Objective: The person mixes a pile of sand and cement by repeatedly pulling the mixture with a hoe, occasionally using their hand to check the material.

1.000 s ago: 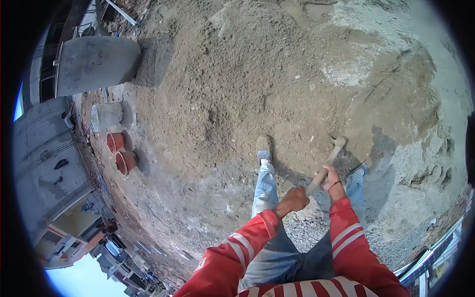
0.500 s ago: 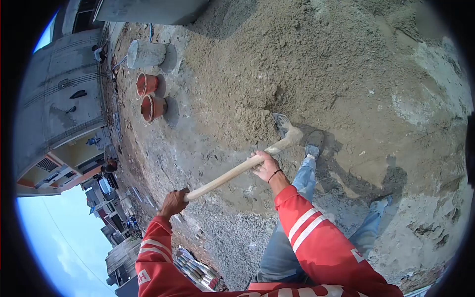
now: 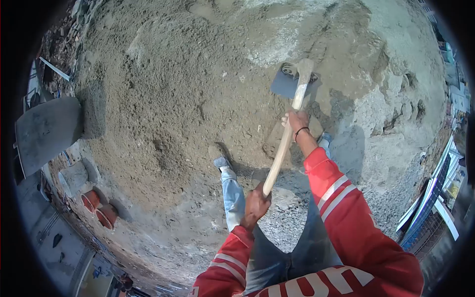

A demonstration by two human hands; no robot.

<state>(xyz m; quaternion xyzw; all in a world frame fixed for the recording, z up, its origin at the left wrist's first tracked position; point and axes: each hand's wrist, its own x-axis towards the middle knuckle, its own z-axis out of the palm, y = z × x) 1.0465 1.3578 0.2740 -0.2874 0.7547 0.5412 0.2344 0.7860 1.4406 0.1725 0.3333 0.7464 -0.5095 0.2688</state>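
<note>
A hoe with a pale wooden handle (image 3: 280,157) slants up and away from me in the head view. My left hand (image 3: 256,204) is wrapped round the butt end of the handle. Farther up, my right hand (image 3: 297,122), with a dark band at the wrist, grips the shaft below the head. The flat metal blade (image 3: 283,85) hangs over the damp grey-brown sand mix (image 3: 163,99), and a shadow shows beside it. My feet stand apart in the mix, the left shoe (image 3: 217,155) showing plainly.
Two orange buckets (image 3: 106,216) and a whitish tub (image 3: 73,178) stand at the left. Behind them is a large grey curved container (image 3: 48,133). Sheets and boards (image 3: 435,198) lean along the right edge. Wet gravelly ground (image 3: 284,230) lies between my legs.
The view has turned to the right, so the buckets now sit lower left. The hoe has swung to the right and its blade has come up out of the sand mix. Both hands keep their grip.
</note>
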